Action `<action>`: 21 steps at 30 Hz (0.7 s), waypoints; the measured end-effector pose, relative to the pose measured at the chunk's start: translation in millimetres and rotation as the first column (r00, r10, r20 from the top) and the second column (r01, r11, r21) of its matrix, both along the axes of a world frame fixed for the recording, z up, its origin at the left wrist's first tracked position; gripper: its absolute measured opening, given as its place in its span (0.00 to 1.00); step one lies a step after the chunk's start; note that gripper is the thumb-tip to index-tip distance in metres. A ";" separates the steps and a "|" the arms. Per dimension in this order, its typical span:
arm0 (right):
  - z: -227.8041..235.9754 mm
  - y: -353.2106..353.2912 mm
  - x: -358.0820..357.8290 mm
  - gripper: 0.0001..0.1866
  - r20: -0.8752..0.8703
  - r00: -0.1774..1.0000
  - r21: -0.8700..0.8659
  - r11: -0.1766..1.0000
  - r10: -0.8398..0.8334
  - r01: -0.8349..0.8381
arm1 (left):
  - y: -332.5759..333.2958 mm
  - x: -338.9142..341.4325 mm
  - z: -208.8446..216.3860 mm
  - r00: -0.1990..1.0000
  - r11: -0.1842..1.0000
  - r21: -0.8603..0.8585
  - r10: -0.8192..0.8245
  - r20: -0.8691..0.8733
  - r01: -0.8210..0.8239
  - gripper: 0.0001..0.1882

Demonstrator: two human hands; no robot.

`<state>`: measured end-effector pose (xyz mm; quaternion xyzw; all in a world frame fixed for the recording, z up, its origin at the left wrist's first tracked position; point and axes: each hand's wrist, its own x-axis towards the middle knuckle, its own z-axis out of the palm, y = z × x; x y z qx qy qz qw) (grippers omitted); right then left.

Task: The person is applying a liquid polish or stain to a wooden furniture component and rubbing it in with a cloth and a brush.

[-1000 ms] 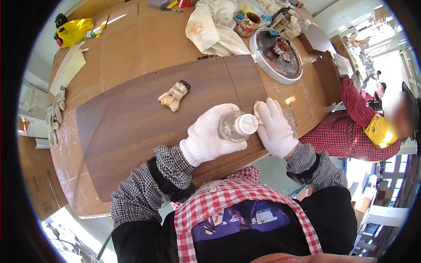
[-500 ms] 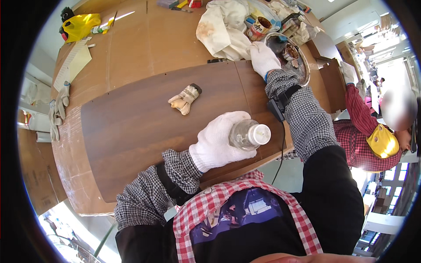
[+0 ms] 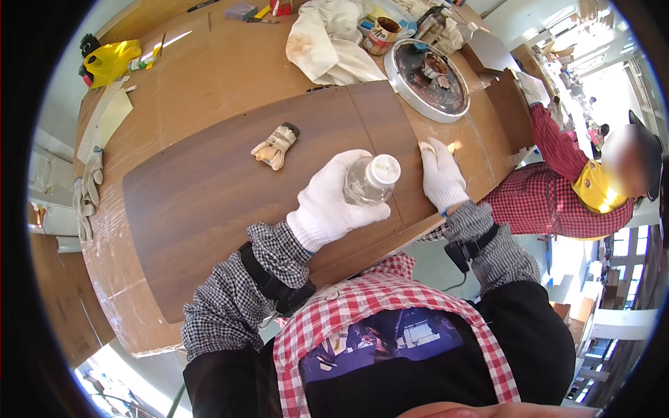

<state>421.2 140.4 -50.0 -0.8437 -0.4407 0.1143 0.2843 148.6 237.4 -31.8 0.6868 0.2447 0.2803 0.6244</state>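
My left hand, in a white knit glove, is wrapped round a clear bottle with a white cap, held over a dark brown wood-grain panel. By the panel's right edge is my right hand, also gloved in white. Its fingers are drawn together, with a small tan bit at their tips that I cannot make out. Beyond the bottle, a beige bundle, wrapped round and dark at one end, lies on the panel.
The panel rests on a cardboard-covered table. At the far right stand a round lid-like tray with a small cup, an open can and a white cloth. Loose gloves hang at the left. A co-worker stands at the right.
My right hand has come back from the round tray to the panel's right edge. My left hand still holds the bottle, slightly further left and away from me in the picture.
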 end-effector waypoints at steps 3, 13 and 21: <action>15.1 -51.6 -5.2 0.29 0.021 1.000 -0.132 0.991 -0.001 0.004 | 1.5 1.3 7.8 1.000 0.998 -0.068 0.010 -0.021 -0.012 0.48; 61.3 -53.5 -46.3 0.22 -0.316 0.943 0.268 0.963 0.103 -0.015 | 0.8 -1.4 7.3 0.994 0.988 -0.141 0.077 0.083 -0.065 0.46; 14.6 37.5 -7.3 0.24 0.463 0.636 -0.167 0.766 0.617 -0.621 | -2.0 0.5 4.3 0.994 0.993 -0.105 0.064 0.084 -0.055 0.46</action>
